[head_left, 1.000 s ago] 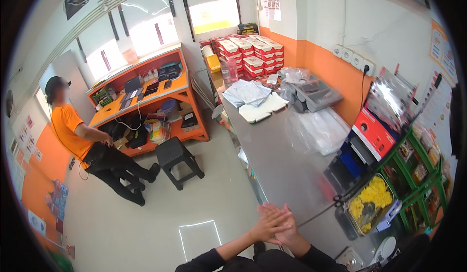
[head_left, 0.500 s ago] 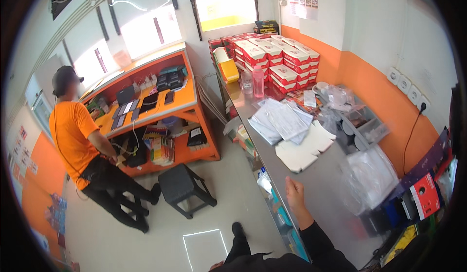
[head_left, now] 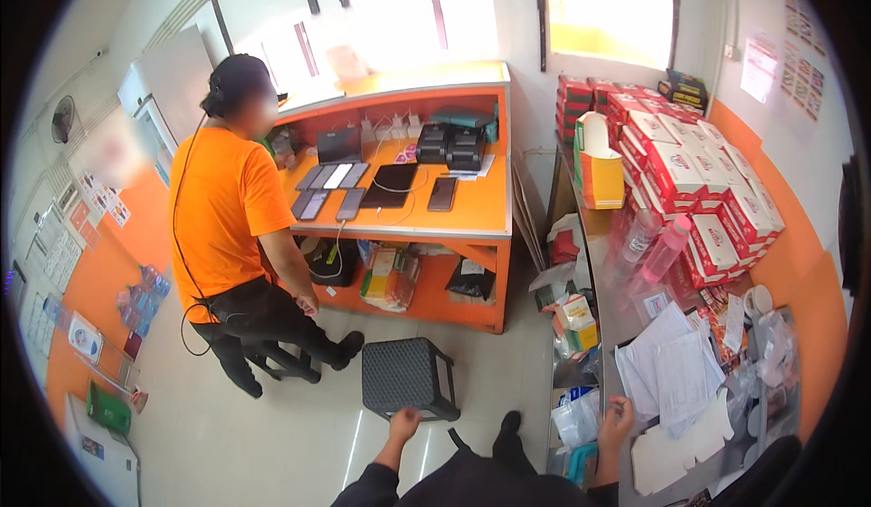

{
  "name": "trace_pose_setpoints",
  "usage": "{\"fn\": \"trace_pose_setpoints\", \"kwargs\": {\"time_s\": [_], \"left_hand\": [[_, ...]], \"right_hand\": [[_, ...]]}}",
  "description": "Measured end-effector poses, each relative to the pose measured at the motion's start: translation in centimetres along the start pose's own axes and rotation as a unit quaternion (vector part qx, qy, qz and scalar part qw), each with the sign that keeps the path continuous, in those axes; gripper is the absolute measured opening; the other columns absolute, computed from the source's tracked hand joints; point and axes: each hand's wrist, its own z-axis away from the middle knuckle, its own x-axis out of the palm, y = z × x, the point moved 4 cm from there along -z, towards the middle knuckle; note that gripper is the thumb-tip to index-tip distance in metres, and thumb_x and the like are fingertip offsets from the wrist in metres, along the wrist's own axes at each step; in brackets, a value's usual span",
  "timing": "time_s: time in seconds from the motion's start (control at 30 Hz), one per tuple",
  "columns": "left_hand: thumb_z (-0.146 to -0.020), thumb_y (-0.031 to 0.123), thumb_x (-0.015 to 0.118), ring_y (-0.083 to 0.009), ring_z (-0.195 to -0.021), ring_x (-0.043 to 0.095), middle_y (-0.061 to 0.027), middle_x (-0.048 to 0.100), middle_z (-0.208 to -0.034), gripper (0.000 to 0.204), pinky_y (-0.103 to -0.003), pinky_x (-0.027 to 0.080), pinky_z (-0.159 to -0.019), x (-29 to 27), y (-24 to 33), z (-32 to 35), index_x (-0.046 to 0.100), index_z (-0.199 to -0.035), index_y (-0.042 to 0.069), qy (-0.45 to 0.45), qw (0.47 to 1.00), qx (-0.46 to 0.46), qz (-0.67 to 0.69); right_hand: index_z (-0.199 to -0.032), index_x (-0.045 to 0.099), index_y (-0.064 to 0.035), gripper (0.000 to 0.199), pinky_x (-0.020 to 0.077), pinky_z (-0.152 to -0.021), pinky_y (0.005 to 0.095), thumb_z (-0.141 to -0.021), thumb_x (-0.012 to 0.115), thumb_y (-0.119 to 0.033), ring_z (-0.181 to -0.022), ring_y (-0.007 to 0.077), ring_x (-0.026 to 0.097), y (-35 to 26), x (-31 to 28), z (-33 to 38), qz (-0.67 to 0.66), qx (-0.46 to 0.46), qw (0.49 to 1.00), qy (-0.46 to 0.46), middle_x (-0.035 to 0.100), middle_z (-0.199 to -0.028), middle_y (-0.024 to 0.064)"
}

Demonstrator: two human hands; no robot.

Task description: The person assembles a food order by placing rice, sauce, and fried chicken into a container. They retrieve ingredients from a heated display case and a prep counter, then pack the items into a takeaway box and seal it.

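My left hand (head_left: pixel 404 424) is loosely curled with nothing visible in it, in front of a dark grey plastic stool (head_left: pixel 410 375). Beside the edge of the metal table (head_left: pixel 610 330), my right hand (head_left: pixel 617 416) has its fingers bent in, with no object showing in them. Close to its right lie several white papers (head_left: pixel 667 366) and a flat white cardboard piece (head_left: pixel 680 448). Whether the right hand touches the table edge, I cannot tell.
A person in an orange shirt (head_left: pixel 222 212) is beside an orange desk (head_left: pixel 399 217) with phones and tablets. Red-and-white boxes (head_left: pixel 671 176) are stacked behind a pink bottle (head_left: pixel 667 248). Bags and packages (head_left: pixel 573 321) fill the space under the metal table.
My view has swung left, bringing the orange desk and stool toward the middle. My left hand has risen into clearer view; my right hand is now lower, nearer the papers.
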Motion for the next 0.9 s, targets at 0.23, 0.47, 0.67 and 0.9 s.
{"fn": "trace_pose_setpoints", "kwargs": {"time_s": [0.23, 0.47, 0.67, 0.9], "left_hand": [[-0.080, 0.026, 0.066, -0.0267, -0.096, 0.056, -0.0073, 0.061, -0.097, 0.024, -0.042, 0.040, -0.081, -5.8, 30.4, -15.1, 0.061, -0.097, 0.010, 0.174, 0.939, 0.294, -0.037], [-0.080, 0.018, 0.061, -0.0234, -0.112, 0.049, -0.0072, 0.055, -0.116, 0.034, -0.043, 0.034, -0.089, -6.7, 47.7, -38.2, 0.053, -0.112, 0.007, 0.204, 0.880, 0.411, -0.121], [-0.084, 0.015, 0.055, -0.0242, -0.119, 0.047, -0.0078, 0.052, -0.127, 0.039, -0.049, 0.031, -0.097, -1.5, 52.1, -57.0, 0.051, -0.122, 0.007, 0.259, 0.885, 0.277, -0.270], [-0.091, 0.019, 0.045, -0.0212, -0.107, 0.055, -0.0046, 0.060, -0.107, 0.024, -0.052, 0.030, -0.099, -0.3, 53.2, -62.2, 0.060, -0.108, 0.011, 0.085, 0.861, 0.313, -0.392]], "right_hand": [[-0.078, 0.055, 0.0002, 0.005, 0.0421, -0.070, 0.0305, -0.076, 0.053, 0.005, -0.075, 0.0203, 0.055, -2.3, 7.6, -12.5, 0.029, -0.110, 0.993, -0.013, 0.058, -0.079, 0.0101], [-0.075, 0.056, 0.0001, 0.005, 0.0433, -0.070, 0.0313, -0.076, 0.056, 0.006, -0.071, 0.0248, 0.056, -5.6, 14.6, -19.8, 0.101, -0.140, 0.984, -0.040, 0.057, -0.075, 0.0118], [-0.076, 0.057, 0.0006, 0.003, 0.0451, -0.064, 0.0307, -0.077, 0.056, 0.004, -0.067, 0.0212, 0.059, -1.1, 17.1, -17.3, 0.178, 0.008, 0.984, -0.014, 0.059, -0.071, 0.0113], [-0.077, 0.063, -0.0047, 0.004, 0.0492, -0.065, 0.0284, -0.075, 0.066, -0.004, -0.069, 0.0187, 0.062, 3.9, 18.1, -14.3, 0.170, 0.051, 0.980, -0.087, 0.060, -0.071, 0.0093]]}}
